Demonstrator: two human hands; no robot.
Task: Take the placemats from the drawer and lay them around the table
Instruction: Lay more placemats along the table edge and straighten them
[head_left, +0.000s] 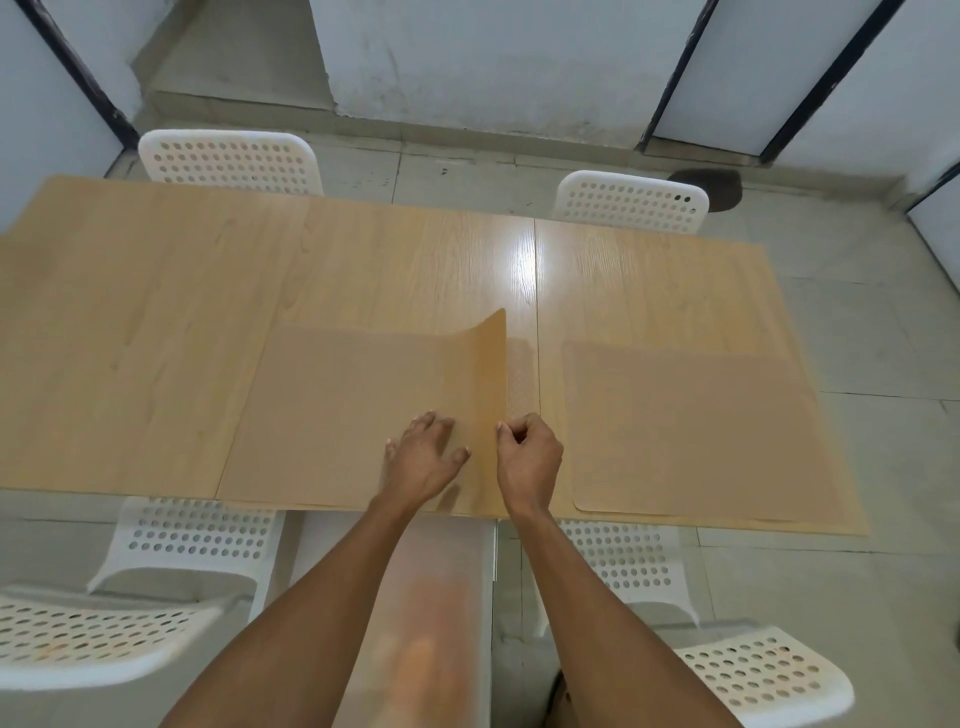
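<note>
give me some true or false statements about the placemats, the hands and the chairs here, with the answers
1. A placemat lies flat on the right part of the table. True.
2. The left hand is lifted clear of the mats. False: it rests with spread fingers on the stack of placemats near the table's front edge.
3. The right hand pinches the edge of the top mat, whose right side curls upward. True.
4. Both hands keep the same grip. False: the left lies open, the right has its fingers curled.
5. There are no chairs on the far side of the table. False: a white perforated chair and another chair stand there.
</note>
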